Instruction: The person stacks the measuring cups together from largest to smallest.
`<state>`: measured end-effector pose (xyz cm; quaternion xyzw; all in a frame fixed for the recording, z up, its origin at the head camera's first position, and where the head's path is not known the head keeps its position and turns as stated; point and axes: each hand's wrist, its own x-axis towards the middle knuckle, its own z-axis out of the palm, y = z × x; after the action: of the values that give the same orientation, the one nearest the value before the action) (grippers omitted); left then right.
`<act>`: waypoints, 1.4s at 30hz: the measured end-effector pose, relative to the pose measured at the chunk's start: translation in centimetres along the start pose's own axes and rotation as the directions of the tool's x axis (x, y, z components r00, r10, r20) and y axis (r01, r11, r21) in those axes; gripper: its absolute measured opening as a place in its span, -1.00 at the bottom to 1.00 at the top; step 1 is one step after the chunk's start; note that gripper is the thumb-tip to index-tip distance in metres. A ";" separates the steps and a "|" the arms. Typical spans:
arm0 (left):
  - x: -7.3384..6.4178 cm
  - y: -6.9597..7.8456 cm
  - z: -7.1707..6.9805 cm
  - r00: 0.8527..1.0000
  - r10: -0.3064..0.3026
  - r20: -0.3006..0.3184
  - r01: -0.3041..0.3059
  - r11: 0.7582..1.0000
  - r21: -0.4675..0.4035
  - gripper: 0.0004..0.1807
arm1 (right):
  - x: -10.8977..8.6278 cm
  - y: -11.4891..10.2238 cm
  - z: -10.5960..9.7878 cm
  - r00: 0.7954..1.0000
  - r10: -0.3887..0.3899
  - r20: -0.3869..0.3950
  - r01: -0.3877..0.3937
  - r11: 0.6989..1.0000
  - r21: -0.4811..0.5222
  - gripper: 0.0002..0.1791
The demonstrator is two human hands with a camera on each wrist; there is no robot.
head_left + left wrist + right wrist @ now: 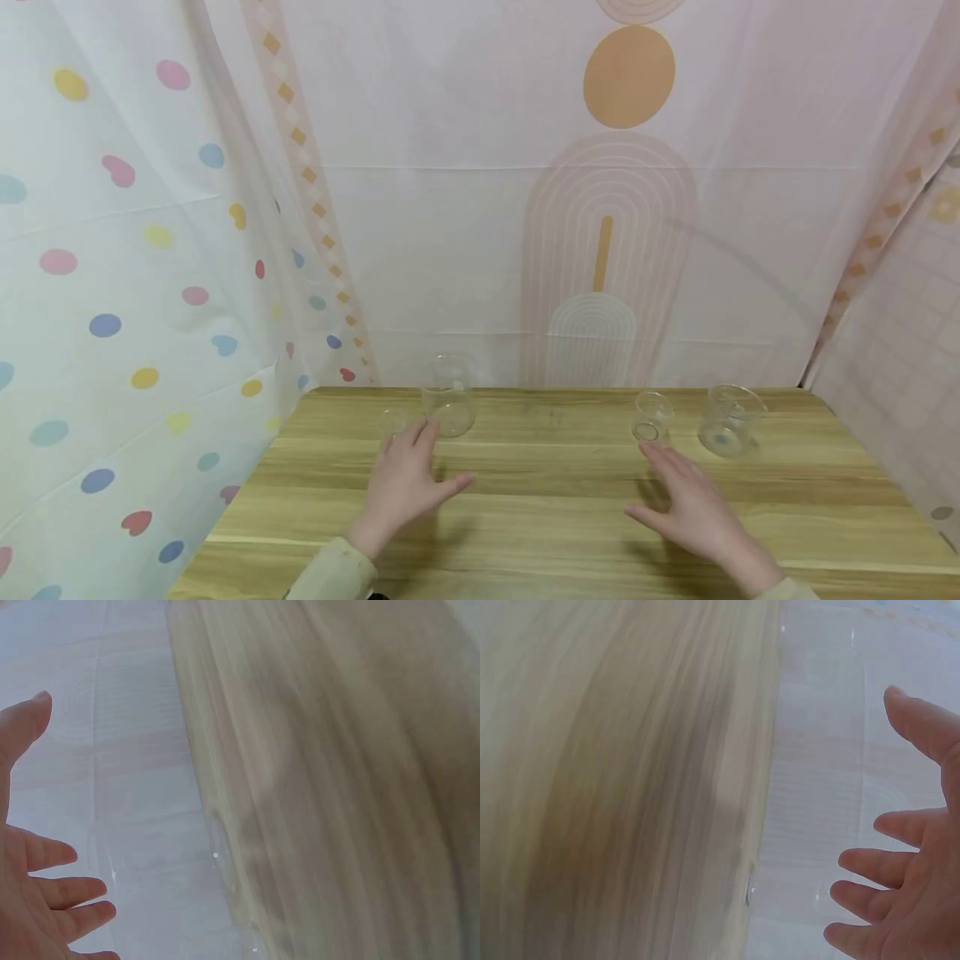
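Note:
My left hand [405,485] hovers over the left half of the wooden table, fingers spread and holding nothing. Just beyond its fingertips stand a tall clear glass beaker [450,396] and, to the left of it, a small clear cup [392,419], partly hidden by the hand. On the other side, my right hand [693,508] also hangs above the wood with fingers extended and thumb apart. Nearest its fingertips is a small clear glass cup [654,408]. A wider clear beaker [729,421] with a lip stands to that cup's right. Both wrist views show bare fingers.
Between the two pairs of glassware, faint transparent shapes [551,417] appear near the table's back edge, too unclear to identify. The wooden table [540,517] meets a patterned curtain [450,250] behind. A dotted curtain [135,333] hangs along the left side.

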<state>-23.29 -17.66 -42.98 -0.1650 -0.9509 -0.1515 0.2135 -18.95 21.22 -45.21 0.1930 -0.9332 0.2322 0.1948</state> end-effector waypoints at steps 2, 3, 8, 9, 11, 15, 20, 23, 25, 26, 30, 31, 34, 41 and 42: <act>0.4 -0.1 -0.1 1.000 -0.010 -0.007 0.010 1.000 -0.003 0.07 | 0.1 -0.3 0.1 1.000 -0.010 -0.017 0.011 1.000 0.014 -0.08; 0.6 -0.2 -0.2 1.000 -0.015 -0.011 0.015 1.000 -0.007 0.06 | 0.2 -0.4 0.2 1.000 -0.011 -0.022 0.011 1.000 0.022 -0.09; 1.7 -0.5 -0.5 0.999 -0.028 -0.031 0.028 1.000 -0.003 0.04 | 0.5 -1.0 0.4 0.999 0.028 -0.018 -0.027 0.998 0.051 -0.10; 1.9 -0.6 -0.6 0.999 -0.025 -0.037 0.025 1.000 -0.006 0.03 | 0.6 -1.1 0.4 0.999 0.035 -0.019 -0.034 0.998 0.054 -0.11; 2.3 -0.7 -0.7 0.999 -0.017 -0.051 0.017 1.000 -0.005 0.00 | 0.7 -1.3 0.6 0.999 0.046 -0.022 -0.045 0.997 0.058 -0.12; 3.2 -1.0 -1.0 0.997 -0.001 -0.080 0.000 1.000 -0.004 -0.05 | 1.1 -1.7 0.9 0.997 0.061 -0.036 -0.059 0.995 0.076 -0.13; 4.3 -1.3 -1.2 0.996 -0.026 -0.081 0.027 1.000 0.010 -0.05 | 1.3 -1.9 1.3 0.995 0.079 -0.053 -0.073 0.991 0.110 -0.14; 4.9 -1.6 -1.3 0.997 -0.040 -0.071 0.041 0.999 0.008 -0.03 | 1.4 -2.0 1.6 0.994 0.096 -0.059 -0.088 0.987 0.136 -0.15; 5.3 -1.8 -1.3 0.997 -0.054 -0.058 0.054 0.999 0.000 0.03 | 1.6 -2.0 1.8 0.992 0.104 -0.068 -0.093 0.984 0.151 -0.16; 5.5 -1.9 -1.3 0.997 -0.063 -0.051 0.063 0.998 -0.005 0.04 | 1.6 -2.1 1.9 0.991 0.109 -0.072 -0.096 0.983 0.158 -0.16; 6.3 -2.3 -1.0 0.993 -0.115 -0.007 0.114 0.992 -0.046 0.08 | 1.9 -2.2 2.4 0.989 0.116 -0.093 -0.099 0.979 0.177 -0.18; 6.5 -2.4 -1.0 0.991 -0.131 0.005 0.131 0.990 -0.060 0.09 | 1.9 -2.3 2.4 0.988 0.119 -0.097 -0.099 0.978 0.182 -0.18; 7.0 -2.8 -0.8 0.985 -0.169 0.036 0.172 0.980 -0.103 0.09 | 2.0 -2.4 2.6 0.986 0.129 -0.102 -0.106 0.974 0.201 -0.19; 8.0 -3.6 -0.4 0.969 -0.234 0.076 0.244 0.948 -0.205 0.15 | 2.5 -2.5 3.0 0.985 0.159 -0.065 -0.139 0.959 0.247 -0.19; 8.1 -3.7 -0.5 0.968 -0.239 0.083 0.251 0.943 -0.219 0.17 | 2.6 -2.5 3.1 0.985 0.165 -0.055 -0.146 0.956 0.256 -0.18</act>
<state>-31.49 -19.16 -39.70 -0.0730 -0.9458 -0.2805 0.1463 -20.87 16.88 -45.68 0.1331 -0.9006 0.3701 0.1852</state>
